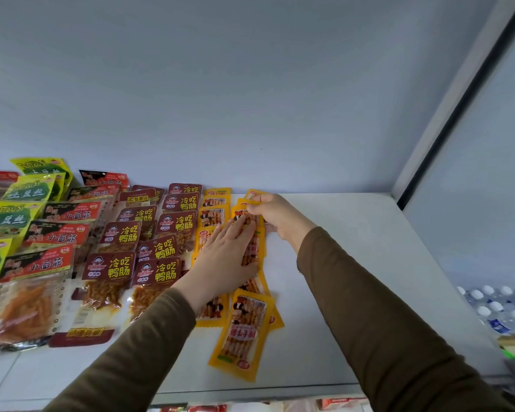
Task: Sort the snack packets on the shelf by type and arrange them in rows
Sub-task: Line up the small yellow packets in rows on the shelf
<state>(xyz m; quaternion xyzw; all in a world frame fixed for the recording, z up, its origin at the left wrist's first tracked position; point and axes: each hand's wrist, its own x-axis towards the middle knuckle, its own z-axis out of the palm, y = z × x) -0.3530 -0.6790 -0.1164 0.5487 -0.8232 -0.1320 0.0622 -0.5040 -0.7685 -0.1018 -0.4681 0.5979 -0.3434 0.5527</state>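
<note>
Head view: keep left hand (225, 257) pressed flat on the yellow packets (252, 251) right of the maroon packets (158, 248), slide right hand's (275, 217) pinched packet (246, 214) squarely into line.

Yellow packets (242, 331) are printed with cartoon figures; dark red packets (156, 270) are lettered in yellow and white; green packets (5, 220), a white shelf (339, 263) and olive-brown sleeves (369, 307) are shown.
</note>
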